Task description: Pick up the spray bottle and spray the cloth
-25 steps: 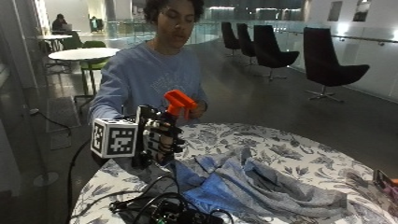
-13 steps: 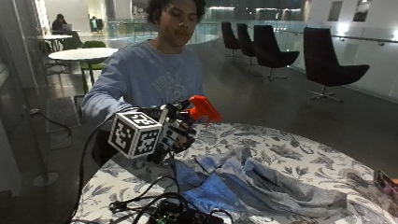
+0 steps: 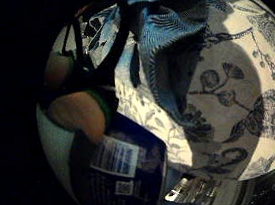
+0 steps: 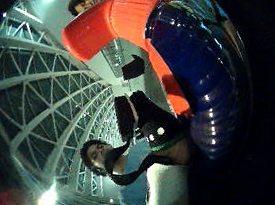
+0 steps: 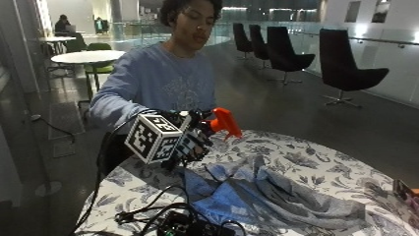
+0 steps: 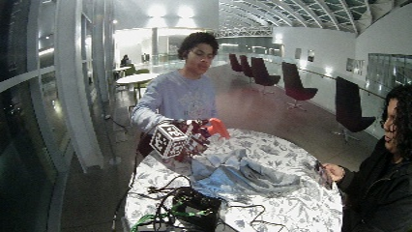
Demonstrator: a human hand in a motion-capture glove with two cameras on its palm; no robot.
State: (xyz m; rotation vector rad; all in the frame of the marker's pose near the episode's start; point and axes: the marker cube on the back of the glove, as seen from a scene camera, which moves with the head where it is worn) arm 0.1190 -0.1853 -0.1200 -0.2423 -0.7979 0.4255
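In the outside view my gloved right hand (image 5: pixel 191 141) grips a spray bottle above the table's near left part. Its orange spray head (image 5: pixel 223 122) points out over a crumpled blue-grey cloth (image 5: pixel 268 196) that lies on the floral table (image 5: pixel 314 157). The thumb side palm view shows the orange head (image 4: pixel 122 20) and the dark blue bottle body (image 4: pixel 201 75) close against the palm. From the little finger side, the labelled bottle base (image 3: pixel 120 170) hangs above the tablecloth, with the cloth (image 3: pixel 170 38) beside it. In the wide outside view, hand (image 6: pixel 193 137) and cloth (image 6: pixel 238 174) sit alike.
A black box with tangled cables (image 5: pixel 183 223) lies at the table's front edge, near the cloth. A phone-like object (image 5: pixel 406 191) shows at the right edge. Black chairs (image 5: pixel 347 73) and a round white table (image 5: pixel 85 56) stand well behind the person.
My hand has turned and carried the bottle to the right, so the orange head now sits lower and nearer the cloth. The cloth has not moved.
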